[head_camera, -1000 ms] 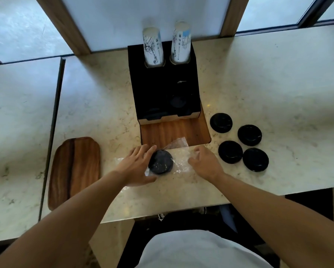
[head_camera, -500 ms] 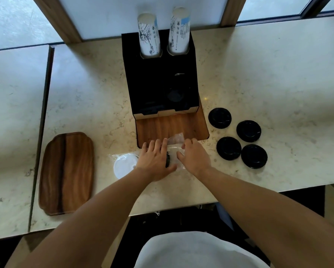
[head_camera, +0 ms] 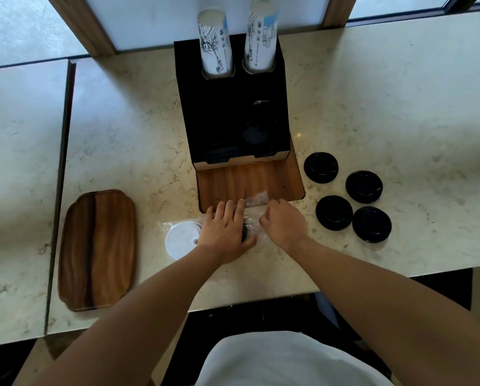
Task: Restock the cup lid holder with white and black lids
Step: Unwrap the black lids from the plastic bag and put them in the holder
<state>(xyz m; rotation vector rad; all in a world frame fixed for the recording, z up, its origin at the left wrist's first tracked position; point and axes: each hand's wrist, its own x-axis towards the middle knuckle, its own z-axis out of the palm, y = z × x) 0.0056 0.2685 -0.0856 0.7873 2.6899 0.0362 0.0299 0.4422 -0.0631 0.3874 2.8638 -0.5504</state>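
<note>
A black lid holder stands on a wooden base at the counter's middle, with two cup stacks in its top. In front of it lies a clear plastic sleeve of lids. My left hand grips a black lid set on edge inside the sleeve. My right hand pinches the plastic just right of it. White lids show at the sleeve's left end. Several loose black lids lie on the counter to the right.
A wooden tray lies on the marble counter at the left. A seam separates a second counter slab further left. The counter's front edge runs just below my forearms.
My hands closed together on the sleeve; the black lid that lay flat between them now stands on edge under my left hand, and white lids have come into view at the left.
</note>
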